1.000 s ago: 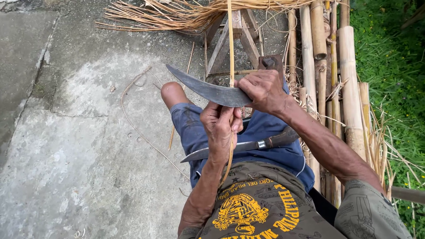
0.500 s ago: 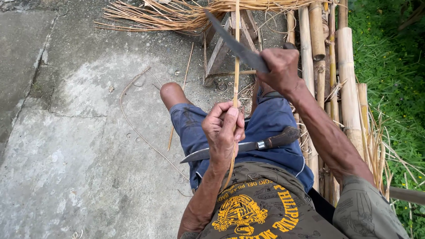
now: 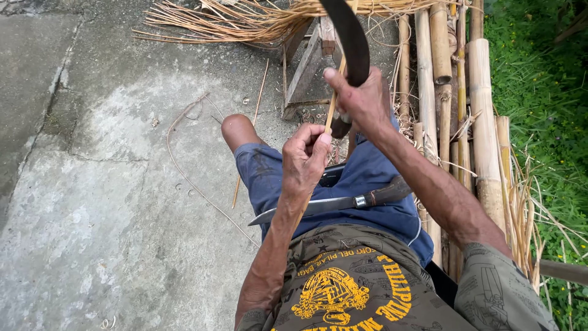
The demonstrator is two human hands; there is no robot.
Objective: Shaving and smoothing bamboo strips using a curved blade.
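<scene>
— What did the hands hold?
— The left hand (image 3: 308,156) pinched a thin tan bamboo strip (image 3: 331,110), steadying it upright; the right hand (image 3: 361,101) gripped a dark curved blade (image 3: 349,37), edge against the strip
— And around them?
— A second wooden-handled knife (image 3: 334,204) lay across the blue shorts (image 3: 367,184), near; bamboo poles (image 3: 481,122) stood right, shavings (image 3: 245,21) far
</scene>
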